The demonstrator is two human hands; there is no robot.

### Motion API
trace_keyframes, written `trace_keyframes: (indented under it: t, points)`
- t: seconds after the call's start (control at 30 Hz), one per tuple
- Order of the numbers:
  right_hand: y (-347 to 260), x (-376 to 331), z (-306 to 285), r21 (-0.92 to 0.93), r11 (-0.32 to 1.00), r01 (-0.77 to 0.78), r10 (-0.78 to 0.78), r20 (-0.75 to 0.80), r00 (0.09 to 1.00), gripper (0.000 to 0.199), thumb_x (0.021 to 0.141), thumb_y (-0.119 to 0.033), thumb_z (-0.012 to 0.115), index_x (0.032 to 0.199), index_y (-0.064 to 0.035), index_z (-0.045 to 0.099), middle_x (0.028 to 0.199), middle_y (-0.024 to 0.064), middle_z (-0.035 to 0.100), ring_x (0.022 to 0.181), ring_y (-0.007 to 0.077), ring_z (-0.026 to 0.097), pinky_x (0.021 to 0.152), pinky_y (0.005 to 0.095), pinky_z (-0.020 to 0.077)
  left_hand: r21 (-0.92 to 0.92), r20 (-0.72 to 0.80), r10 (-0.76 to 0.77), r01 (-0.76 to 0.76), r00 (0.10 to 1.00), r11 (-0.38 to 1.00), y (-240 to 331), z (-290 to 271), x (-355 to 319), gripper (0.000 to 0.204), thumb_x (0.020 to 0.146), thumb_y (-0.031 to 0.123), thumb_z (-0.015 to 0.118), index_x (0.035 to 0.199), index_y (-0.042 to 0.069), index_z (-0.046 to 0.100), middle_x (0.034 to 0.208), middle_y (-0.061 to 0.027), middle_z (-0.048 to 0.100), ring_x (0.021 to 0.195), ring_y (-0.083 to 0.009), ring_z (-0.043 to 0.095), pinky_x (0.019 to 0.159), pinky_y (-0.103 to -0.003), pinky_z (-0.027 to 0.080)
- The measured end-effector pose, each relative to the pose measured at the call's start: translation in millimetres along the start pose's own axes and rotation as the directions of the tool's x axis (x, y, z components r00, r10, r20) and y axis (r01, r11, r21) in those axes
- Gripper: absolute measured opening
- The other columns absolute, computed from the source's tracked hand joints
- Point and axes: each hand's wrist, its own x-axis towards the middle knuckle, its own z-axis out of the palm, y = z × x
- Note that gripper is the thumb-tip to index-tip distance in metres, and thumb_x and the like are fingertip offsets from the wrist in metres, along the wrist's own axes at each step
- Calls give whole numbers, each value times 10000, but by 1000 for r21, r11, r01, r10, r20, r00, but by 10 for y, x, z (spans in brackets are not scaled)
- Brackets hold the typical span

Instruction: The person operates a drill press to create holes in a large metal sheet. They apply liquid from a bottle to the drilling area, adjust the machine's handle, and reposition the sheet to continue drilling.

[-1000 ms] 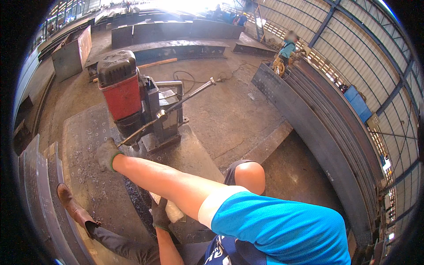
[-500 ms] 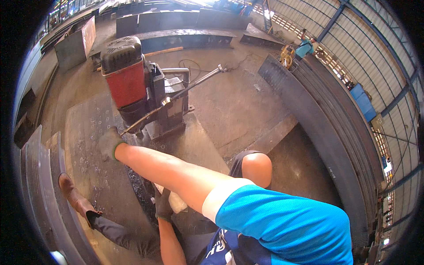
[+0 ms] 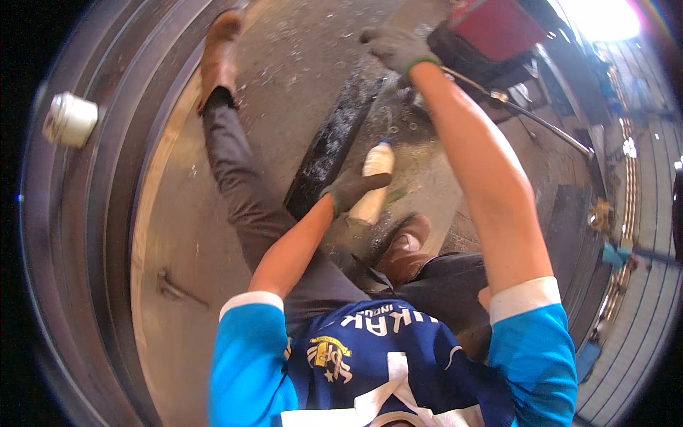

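Observation:
My left hand [image 3: 353, 192], in a dark glove, is closed around a cream plastic bottle [image 3: 377, 162] with a blue cap. The bottle leans with its cap pointing away from me, and the thumb lies across its side. My right hand [image 3: 400, 48], in a grey glove with a green cuff, reaches far forward. It is closed around the near end of a long metal bar [image 3: 544, 123] beside the red and black machine [image 3: 494, 28]. The part of the bar within the glove is hidden.
A dark steel strip [image 3: 334, 146] strewn with metal shavings runs between my legs over a steel plate [image 3: 277, 78]. Long steel sections [image 3: 107, 213] line the left, with a white container [image 3: 71, 119] on them. A blurred dark tool [image 3: 178, 290] lies nearer.
My view has tipped down and swung, so the machine now sits at the upper right. The bottle in my left hand, mostly covered by my right forearm before, shows clearly. My right hand remains at the bar.

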Motion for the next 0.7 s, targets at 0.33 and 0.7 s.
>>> trace_keyframes:
  t: [0.33,0.7]
  points:
    - [-220,-101,-281,36,991,-129,128,18,992,356,965,-240,535,1287,-199,680,1320,109,689,1226,326,652,1026,505,520,-29,21,121,-120,992,992,34,45,32,736,802,511,816,1319,25,623,1151,-154,719,965,-252,719,845,-397,567]
    - [-235,-157,-297,67,992,-103,99,56,993,488,943,-117,504,1418,-169,608,1340,175,665,1238,364,631,1027,475,510,-3,-8,151,-151,988,988,-35,52,110,749,817,495,819,1354,21,599,1188,-167,713,987,-265,719,869,-397,566]
